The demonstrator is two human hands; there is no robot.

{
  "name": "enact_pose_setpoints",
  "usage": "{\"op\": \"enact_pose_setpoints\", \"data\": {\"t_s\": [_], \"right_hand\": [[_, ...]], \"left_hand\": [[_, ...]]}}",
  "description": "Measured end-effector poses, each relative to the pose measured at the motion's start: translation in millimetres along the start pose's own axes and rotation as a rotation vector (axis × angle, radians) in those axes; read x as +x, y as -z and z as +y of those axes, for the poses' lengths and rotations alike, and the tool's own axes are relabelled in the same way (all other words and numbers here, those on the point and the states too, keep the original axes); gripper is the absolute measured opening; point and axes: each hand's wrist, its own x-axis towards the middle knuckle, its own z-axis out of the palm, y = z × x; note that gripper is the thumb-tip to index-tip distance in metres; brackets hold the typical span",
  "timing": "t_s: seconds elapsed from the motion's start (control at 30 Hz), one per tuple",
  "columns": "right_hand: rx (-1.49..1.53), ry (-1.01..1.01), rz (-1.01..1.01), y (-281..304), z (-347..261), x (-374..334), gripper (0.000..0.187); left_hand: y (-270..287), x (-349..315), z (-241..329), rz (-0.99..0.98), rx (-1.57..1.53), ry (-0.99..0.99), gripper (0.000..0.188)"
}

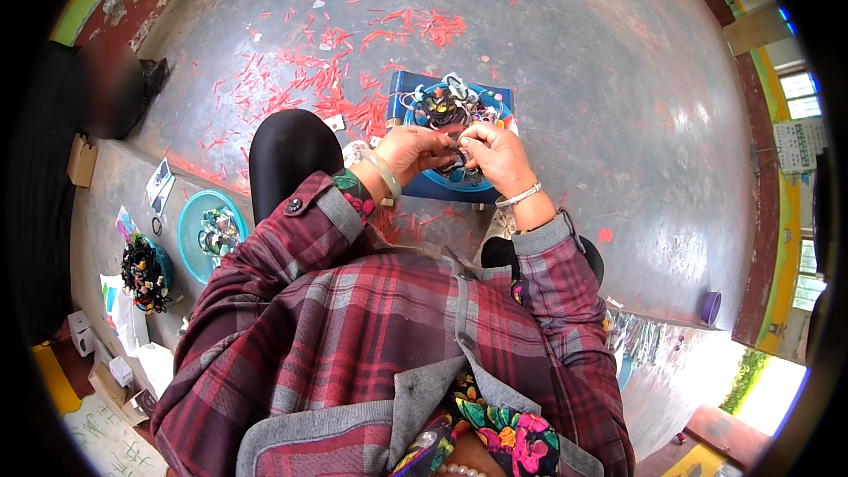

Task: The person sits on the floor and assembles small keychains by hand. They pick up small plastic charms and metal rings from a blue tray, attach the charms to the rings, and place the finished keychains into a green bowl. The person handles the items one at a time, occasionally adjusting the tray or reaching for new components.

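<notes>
the left hand [405, 155] and the right hand [496, 162] meet over a blue basin [507, 110], fingertips just beside each other. each grip is a close pinch, thumb near fingers, and seems to have hold of a small dark band [457, 151]; the fingers cover most of it, so its exact shape cannot be told. the band is between the two hands, just above the heaped hair ties [442, 108] in the basin, which rests on a dark blue patterned stand [401, 87].

to handle so small a piece well, the left pinch is best kept firm and still while the right fingertips do the fine work, with light, even tension. keeping it over the basin means a slip lands among the ties, not on the floor [609, 106] with the red strips [437, 26]. loose loops below could snag, so a little lift helps.
</notes>
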Motion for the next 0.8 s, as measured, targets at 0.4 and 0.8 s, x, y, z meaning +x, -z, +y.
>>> {"op": "enact_pose_setpoints", "data": {"t_s": [0.4, 0.8], "right_hand": [[0.125, -0.084, -0.020, 1, 0, 0, 0.015], [0.238, -0.126, 0.117, 8, 5, 3, 0.009]], "left_hand": [[-5, -1, -5, 0.076, 0.241, -0.139, 0.017], [-14, -8, 1, -0.002, 0.141, -0.183, 0.017]]}}
